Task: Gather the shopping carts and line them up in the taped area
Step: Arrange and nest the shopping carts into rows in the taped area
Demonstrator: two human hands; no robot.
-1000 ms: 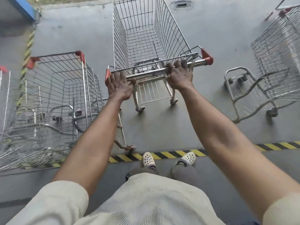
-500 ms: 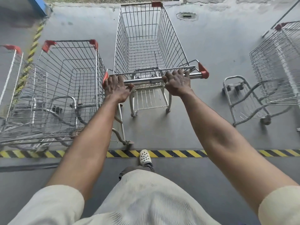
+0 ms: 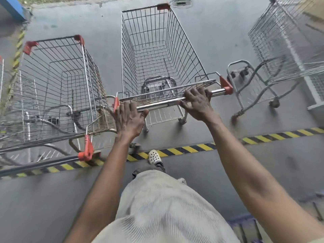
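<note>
The step in hand looks like parking the middle shopping cart (image 3: 157, 55) inside the taped area on the concrete floor (image 3: 219, 32), square with its neighbour. To do it well, push evenly through both arms so the basket runs parallel to the left cart (image 3: 57, 81), keep a narrow gap so the wire sides do not snag, and stop once the rear wheels are well past the black-and-yellow floor tape (image 3: 192, 148).

The middle cart is a bare steel-wire basket, empty, with orange corner caps and a chrome handle bar (image 3: 166, 102). It stands beyond the near tape line, between the left cart and a third cart (image 3: 284, 50) near the right edge of the floor, well apart from that one.

The right hand (image 3: 198, 104) is closed over the bar. The left hand (image 3: 129, 118) rests at the bar's left end, fingers loosely curled; whether it fully grips, I cannot tell.
</note>
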